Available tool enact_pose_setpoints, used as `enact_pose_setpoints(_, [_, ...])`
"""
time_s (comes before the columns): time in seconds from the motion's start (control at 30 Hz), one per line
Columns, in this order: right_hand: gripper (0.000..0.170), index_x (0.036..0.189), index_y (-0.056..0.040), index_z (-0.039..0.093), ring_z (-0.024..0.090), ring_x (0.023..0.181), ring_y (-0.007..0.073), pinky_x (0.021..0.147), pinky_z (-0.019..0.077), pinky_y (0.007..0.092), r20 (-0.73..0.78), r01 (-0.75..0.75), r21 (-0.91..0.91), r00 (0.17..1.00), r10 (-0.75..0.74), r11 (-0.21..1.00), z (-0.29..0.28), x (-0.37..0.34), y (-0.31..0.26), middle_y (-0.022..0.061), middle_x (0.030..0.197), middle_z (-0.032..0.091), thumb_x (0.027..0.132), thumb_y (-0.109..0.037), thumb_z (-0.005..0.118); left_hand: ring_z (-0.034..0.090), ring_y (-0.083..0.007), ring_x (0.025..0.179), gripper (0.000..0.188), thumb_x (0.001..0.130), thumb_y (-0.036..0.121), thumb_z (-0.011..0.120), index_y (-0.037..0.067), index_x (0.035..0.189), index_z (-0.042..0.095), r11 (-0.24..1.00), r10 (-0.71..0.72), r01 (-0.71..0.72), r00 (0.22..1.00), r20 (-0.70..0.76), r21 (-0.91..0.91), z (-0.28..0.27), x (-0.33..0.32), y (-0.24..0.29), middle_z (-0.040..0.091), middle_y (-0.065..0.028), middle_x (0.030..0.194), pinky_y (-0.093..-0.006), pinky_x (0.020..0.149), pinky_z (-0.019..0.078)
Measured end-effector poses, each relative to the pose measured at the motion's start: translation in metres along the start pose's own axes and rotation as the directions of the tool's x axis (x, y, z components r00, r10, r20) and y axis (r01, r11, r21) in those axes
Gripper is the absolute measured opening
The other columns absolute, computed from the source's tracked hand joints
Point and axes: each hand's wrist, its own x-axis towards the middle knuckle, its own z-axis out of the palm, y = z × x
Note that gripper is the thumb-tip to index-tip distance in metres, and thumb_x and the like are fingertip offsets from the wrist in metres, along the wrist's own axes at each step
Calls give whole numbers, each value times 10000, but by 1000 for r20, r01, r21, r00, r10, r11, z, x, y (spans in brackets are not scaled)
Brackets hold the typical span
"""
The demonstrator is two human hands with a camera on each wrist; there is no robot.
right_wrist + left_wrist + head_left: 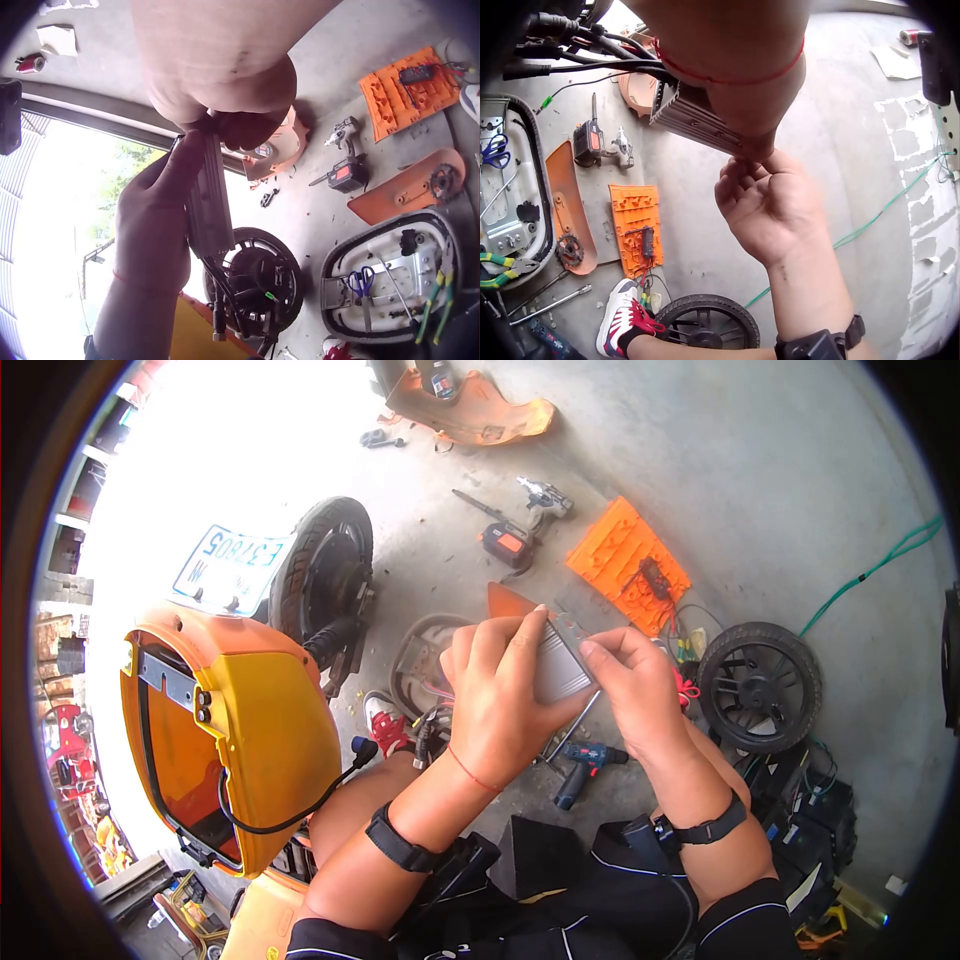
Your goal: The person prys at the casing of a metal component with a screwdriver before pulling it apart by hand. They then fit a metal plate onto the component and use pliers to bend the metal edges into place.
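Ribbed metal box [562, 668] sits between left hand [497, 695] and right hand [640, 685].

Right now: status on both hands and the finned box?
Left hand gripping finned box. Right hand pinching its end. Dark cables by opposite end; nothing seen blocking.

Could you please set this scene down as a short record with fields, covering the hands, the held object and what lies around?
held object: ribbed metal box
left hand: grips the box
right hand: pinches at the box's edge, exact contact hidden
box end: black cables
tools on floor: blue-and-black drill; power tool with a battery
in the dark-rimmed shell: scissors; pliers
parts on floor: orange panel; loose wheel
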Motion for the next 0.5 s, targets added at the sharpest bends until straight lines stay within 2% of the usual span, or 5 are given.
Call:
enact_pose_setpoints(0.07, [133,1063,29,668,654,827,83,722,548,242,22,-111,83,994,109,990,0,1,-3,50,941,706,1032,-101,673,574,-334,1069,790,613,308,960,11,1285,669,1000,-20,20,1000,4,0,0,1,2,651,-121,1132,-467,959,445])
enact_pose_setpoints(0.3, [129,1067,27,663,659,837,94,727,558,252,58,-143,120,989,136,982,-2,5,-1,60,952,706,1032,-97,670,569,-351,1042,775,587,257,961,3,1259,674,999,-40,39,999,24,5,-1,3,6,640,-128,1111,-479,946,458])
enact_pose_setpoints(0.5, [124,1050,26,659,638,840,84,743,538,247,57,-118,55,992,115,991,-2,7,-3,45,937,695,1029,-95,673,569,-353,1040,791,576,224,954,2,1275,659,1000,-12,11,1000,29,10,-2,3,5,636,-127,1124,-482,946,460])
